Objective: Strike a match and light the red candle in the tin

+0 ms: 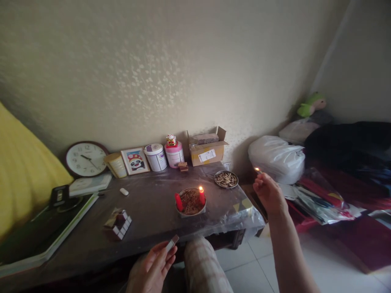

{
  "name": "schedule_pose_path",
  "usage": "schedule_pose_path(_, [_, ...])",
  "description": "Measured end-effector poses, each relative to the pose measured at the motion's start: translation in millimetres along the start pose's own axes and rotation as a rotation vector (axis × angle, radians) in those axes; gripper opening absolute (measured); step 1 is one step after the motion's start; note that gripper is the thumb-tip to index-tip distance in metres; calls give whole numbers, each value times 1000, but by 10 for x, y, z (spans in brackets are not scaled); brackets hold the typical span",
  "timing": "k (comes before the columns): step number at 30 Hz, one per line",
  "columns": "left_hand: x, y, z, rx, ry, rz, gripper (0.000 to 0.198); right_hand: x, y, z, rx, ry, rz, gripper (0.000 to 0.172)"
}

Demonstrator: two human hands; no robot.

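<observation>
My right hand is raised beyond the table's right edge, fingers pinched on a burning match. Low in front of the table, my left hand holds a small matchbox between thumb and fingers. On the table, a round bowl of brown grains carries two red candles. The right candle stands upright and is lit; the left candle leans and shows no flame. A round dish of matchsticks sits behind and to the right of the bowl.
Several small matchboxes are stacked at the table's left front. Along the wall stand a clock, a panda picture, two tins and an open carton. White bags lie at right. A checked trouser knee is below the table edge.
</observation>
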State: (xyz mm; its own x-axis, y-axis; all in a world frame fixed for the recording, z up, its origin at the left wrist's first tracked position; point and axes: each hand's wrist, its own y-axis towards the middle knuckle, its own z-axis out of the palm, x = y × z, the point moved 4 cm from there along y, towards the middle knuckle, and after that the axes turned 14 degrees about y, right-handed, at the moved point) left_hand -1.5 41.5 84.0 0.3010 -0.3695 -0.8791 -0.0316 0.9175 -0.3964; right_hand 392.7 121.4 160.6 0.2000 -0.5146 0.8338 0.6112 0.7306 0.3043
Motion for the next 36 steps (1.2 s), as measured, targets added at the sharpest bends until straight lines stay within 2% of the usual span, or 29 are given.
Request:
schedule_pose_path(3, [3, 28, 31, 10, 0, -4, 47, -94, -1, 27, 33, -7, 5, 28])
schedule_pose_path(8, [15, 74, 55, -26, -30, -69, 48, -286, -6, 18, 7, -47, 5, 13])
schedule_pose_path(13, [12, 72, 67, -31, -33, -68, 48, -133, 20, -28, 29, -20, -11, 25])
schedule_pose_path(16, [34, 91, 67, -18, -28, -67, 46, -180, 4, -83, 32, -117, 5, 26])
schedule_pose_path(20, [72, 136, 33, 13, -43, -79, 44, -420, -1, -213, -15, -242, 25, 11])
schedule_pose_path(24, [80, 146, 14, 1, -54, -93, 46, -637, 21, -255, -13, -251, 72, 28])
schedule_pose_path(29, [97, 145, 16, -14, -58, -103, 47, -903, 51, -157, 40, -289, 116, 36])
schedule_pose_path(36, [190, 261, -106, 69, -57, -79, 36, -1324, 183, 47, 96, -610, 98, 19])
